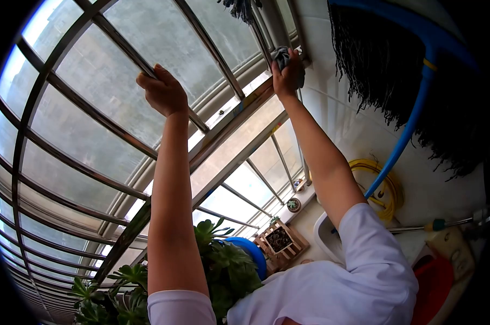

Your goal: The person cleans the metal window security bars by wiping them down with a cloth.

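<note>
Both my arms reach up to the metal window bars. My left hand (164, 91) is closed around one shiny bar (124, 47) in front of the hazy window panes. Farther right, my right hand (288, 77) grips a crumpled grey cloth (282, 56) beside the bar at the window's right end. Part of the cloth shows above my fingers and some beside them; the rest is hidden in the hand. Between the hands runs a horizontal frame rail (223, 129) with worn coloured marks.
A mop with a blue handle (413, 119) and dark strands hangs at the right, near a coiled yellow hose (394, 189). Below are leafy succulents (231, 271), a blue pot (250, 252), a wooden planter (280, 238), a small potted cactus (293, 205) and a white sink (327, 238).
</note>
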The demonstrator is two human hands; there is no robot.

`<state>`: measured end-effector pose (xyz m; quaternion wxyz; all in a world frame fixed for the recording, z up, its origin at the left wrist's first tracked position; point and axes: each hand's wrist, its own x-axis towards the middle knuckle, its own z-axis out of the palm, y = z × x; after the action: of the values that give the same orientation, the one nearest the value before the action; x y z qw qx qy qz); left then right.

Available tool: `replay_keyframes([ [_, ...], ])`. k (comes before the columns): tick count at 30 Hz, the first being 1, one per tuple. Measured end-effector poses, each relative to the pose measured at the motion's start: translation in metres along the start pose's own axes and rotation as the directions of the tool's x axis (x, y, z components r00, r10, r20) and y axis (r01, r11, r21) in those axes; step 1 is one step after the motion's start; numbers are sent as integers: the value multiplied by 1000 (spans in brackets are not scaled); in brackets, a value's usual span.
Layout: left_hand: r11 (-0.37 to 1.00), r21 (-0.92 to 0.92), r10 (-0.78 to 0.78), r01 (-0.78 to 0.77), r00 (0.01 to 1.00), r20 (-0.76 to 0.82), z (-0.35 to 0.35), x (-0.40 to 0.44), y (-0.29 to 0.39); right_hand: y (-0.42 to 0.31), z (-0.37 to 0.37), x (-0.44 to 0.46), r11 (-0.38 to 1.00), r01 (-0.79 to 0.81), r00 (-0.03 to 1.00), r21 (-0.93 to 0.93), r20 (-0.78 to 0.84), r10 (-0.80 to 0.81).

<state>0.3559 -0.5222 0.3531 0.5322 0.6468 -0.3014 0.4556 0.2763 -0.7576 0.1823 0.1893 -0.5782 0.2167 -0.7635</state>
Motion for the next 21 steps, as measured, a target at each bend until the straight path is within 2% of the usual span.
replay_keyframes([
  [3,1000,-16,13,-13,1000,1,-1,1,1,37,13,17,977,-190,973,92,-118,200],
  [4,999,-13,33,-32,999,14,-2,0,0,27,4,26,967,-252,963,-43,-109,246],
  [5,999,-7,32,-32,999,13,-1,0,0,17,-2,35,967,-253,963,-40,-104,248],
  [8,999,-1,50,-50,999,-2,0,0,-2,17,-10,36,983,-110,994,-145,2,112],
  [13,997,49,64,-63,998,-20,1,0,-1,36,-18,17,987,-97,995,-128,-33,94],
  [15,998,31,49,-49,999,-8,-1,1,-1,41,-17,10,953,-273,962,133,40,270],
  [16,999,14,35,-35,999,9,-1,1,0,38,-18,3,958,-278,960,76,60,274],
  [17,999,7,34,-34,999,12,-1,0,1,33,-18,-10,987,-157,988,15,8,157],
  [21,998,47,34,-34,999,-3,0,0,-2,-35,-32,-67,992,-50,995,115,92,39],
])
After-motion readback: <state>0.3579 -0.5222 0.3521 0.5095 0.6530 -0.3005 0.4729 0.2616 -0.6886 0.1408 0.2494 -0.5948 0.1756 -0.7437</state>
